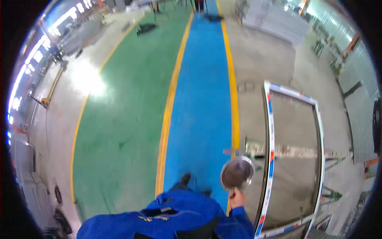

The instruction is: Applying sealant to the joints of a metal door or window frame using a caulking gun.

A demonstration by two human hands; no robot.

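My right hand (236, 198) is closed at the near edge of a round dish (238, 173) with a shiny metal rim and a dark brown middle. Motion blurs it, so I cannot tell whether it is a bowl or a pan. The dish is held out in front of my blue sleeve, over the right edge of the blue lane. Just right of it lies a large rectangular window frame (271, 155), white with red and blue film strips. My left hand does not show.
A beam trestle (296, 151) with green legs supports the frame. Yellow lines edge the blue lane (201, 99) and the green lane (127, 119). A yellow pallet truck (49, 93) stands far left. Stacked grey panels (274, 20) are at the back right. A person (199, 4) stands far ahead.
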